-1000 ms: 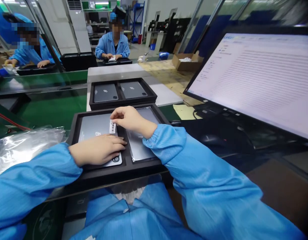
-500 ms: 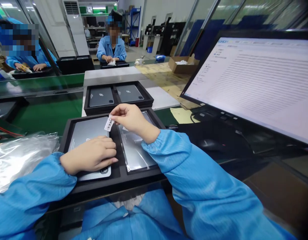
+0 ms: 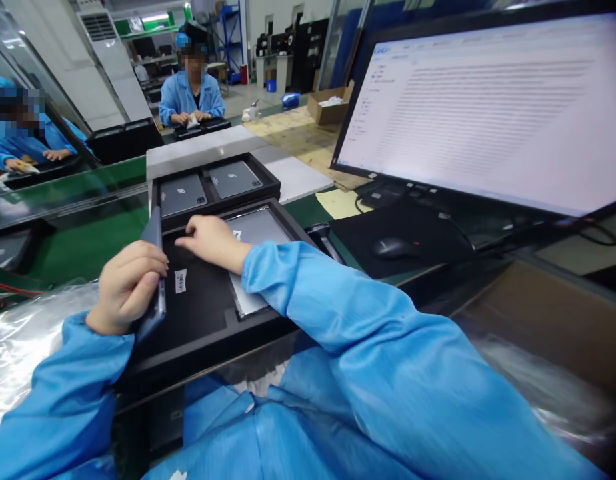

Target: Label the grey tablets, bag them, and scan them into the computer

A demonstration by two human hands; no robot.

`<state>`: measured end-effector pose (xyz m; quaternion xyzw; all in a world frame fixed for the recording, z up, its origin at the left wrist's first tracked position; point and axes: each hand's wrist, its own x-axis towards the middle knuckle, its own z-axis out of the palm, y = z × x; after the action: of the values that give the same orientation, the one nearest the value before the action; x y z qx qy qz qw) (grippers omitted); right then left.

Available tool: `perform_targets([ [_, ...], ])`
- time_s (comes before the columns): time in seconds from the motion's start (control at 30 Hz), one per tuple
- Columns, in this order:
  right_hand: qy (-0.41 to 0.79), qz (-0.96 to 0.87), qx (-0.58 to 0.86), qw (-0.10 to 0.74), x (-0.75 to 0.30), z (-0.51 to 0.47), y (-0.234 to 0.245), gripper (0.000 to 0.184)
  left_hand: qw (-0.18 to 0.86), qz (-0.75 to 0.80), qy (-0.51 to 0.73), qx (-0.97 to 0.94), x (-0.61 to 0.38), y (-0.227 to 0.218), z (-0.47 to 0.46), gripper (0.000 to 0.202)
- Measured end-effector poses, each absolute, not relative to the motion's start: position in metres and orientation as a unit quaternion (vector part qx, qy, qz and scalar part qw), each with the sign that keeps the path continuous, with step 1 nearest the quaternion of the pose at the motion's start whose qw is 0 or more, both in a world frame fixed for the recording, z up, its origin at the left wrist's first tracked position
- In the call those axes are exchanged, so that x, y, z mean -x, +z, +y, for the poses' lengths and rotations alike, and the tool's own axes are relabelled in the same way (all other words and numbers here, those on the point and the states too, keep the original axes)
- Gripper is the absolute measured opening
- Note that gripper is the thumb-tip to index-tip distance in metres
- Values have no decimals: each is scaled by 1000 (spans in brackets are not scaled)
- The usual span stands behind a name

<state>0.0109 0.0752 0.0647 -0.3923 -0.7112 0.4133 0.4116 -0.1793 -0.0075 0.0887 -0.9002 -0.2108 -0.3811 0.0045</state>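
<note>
My left hand [image 3: 125, 287] grips a grey tablet [image 3: 153, 230] and holds it tilted up on edge at the left side of a black tray [image 3: 188, 353]. Below it, in the tray's left compartment, lies a small white barcode label [image 3: 181, 281]. My right hand [image 3: 213, 243] hovers over the middle of the tray, thumb and forefinger apart, with nothing between them. A second tablet in clear film [image 3: 261, 230] lies in the right compartment, partly covered by my right forearm. A small white tag [image 3: 237, 235] shows near its upper left corner.
Behind stands another black tray [image 3: 268, 181] with two tablets. Clear plastic bags [image 3: 23, 347] lie at left. A monitor [image 3: 478, 113], a mouse [image 3: 395, 248] and a yellow paper [image 3: 338, 203] are on the right. Two co-workers in blue sit across the green bench.
The barcode label has left my right hand and now lies in the left compartment. My left hand has lifted the tablet from lying flat to nearly upright. The view has shifted right.
</note>
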Motion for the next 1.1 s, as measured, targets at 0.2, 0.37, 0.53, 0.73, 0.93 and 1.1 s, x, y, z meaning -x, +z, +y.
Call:
perform_targets([
  [0.2,309,-580,372,656,-84,101,92,32,26,-260,-14,965,151,62,3,31],
  [0.37,371,-556,295,683,-120,55,85,35,-27,-390,-37,920,102,62,4,28],
  [0.53,372,-577,305,660,-119,25,81,34,-105,-420,2,901,-1,61,-6,37],
  [0.73,343,-617,374,602,-137,26,87,26,-84,-396,6,915,-22,61,-5,34],
  [0.93,387,-617,466,502,-148,56,86,20,-127,-557,-49,819,55,70,9,18],
  [1.1,407,-662,551,305,-126,85,63,21,-126,-649,-145,736,120,70,-5,26],
])
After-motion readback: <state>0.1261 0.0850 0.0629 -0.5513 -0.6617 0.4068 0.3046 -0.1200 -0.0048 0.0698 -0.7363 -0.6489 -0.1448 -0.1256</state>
